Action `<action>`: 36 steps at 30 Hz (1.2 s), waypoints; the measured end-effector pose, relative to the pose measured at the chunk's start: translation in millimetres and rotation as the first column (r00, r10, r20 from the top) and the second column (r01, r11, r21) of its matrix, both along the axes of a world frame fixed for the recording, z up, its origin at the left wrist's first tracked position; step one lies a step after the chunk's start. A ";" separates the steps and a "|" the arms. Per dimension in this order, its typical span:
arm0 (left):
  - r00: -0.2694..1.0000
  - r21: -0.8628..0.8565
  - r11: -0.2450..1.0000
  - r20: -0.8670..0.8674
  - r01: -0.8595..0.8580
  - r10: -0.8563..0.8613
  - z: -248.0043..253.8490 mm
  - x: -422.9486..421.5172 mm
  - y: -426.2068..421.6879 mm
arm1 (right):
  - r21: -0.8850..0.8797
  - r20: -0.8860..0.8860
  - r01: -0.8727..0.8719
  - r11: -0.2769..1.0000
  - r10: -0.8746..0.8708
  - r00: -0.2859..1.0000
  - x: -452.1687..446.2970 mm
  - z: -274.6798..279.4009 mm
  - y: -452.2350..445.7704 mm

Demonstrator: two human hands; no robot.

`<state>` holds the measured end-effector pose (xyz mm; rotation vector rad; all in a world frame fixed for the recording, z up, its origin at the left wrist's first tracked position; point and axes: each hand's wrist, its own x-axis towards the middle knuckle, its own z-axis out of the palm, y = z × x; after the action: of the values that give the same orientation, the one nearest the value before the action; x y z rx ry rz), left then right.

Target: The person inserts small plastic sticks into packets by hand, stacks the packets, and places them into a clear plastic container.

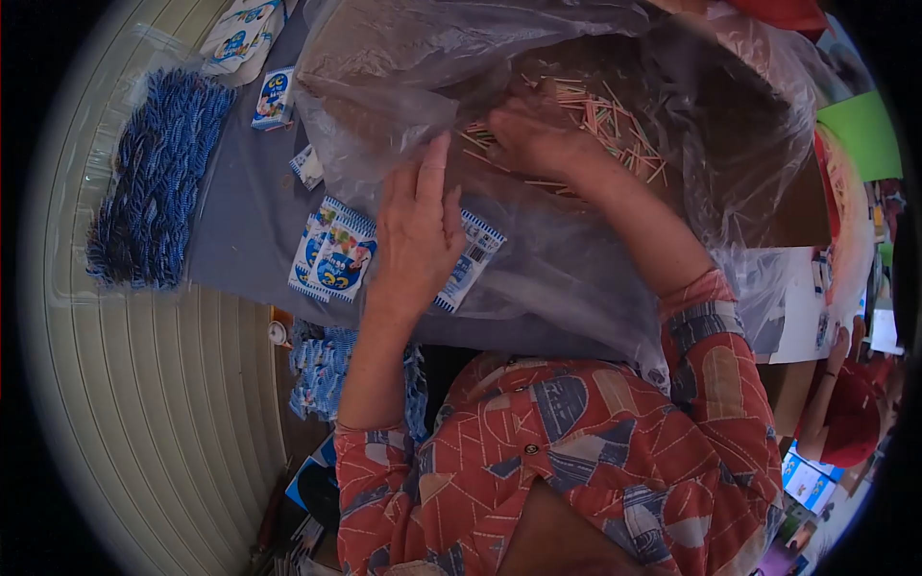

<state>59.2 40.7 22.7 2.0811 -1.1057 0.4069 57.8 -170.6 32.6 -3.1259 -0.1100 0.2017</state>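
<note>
My right hand (543, 139) reaches into a plastic-lined box among loose thin sticks (615, 130), some pinkish and some pale. Its fingers curl down into the pile, and whatever they hold is hidden. Palm down, my left hand (418, 226) lies with fingers stretched out, their tips at the edge of the clear plastic liner (375, 115). Under and beside that hand are small blue-and-white printed packets: an overlapping group (336, 254) to its left and one packet (473, 259) to its right.
Another blue-and-white packet (274, 98) and a torn piece (307, 167) lie farther left on the grey cloth (240, 211). A clear tray holds linked blue packet strips (158, 182). More strips (322, 370) hang below the table edge. Another person in red (850, 413) is at the far right.
</note>
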 end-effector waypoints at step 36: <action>0.961 0.353 0.905 0.219 -0.237 0.167 -41.0 -89.0 18.0 | -0.188 0.493 -0.131 0.973 0.209 0.845 -12.3 -50.4 3.7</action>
<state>-29.8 58.7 -18.3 2.5559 -1.1467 0.5301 45.5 -167.0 -17.8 -3.2215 -0.3927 -0.6609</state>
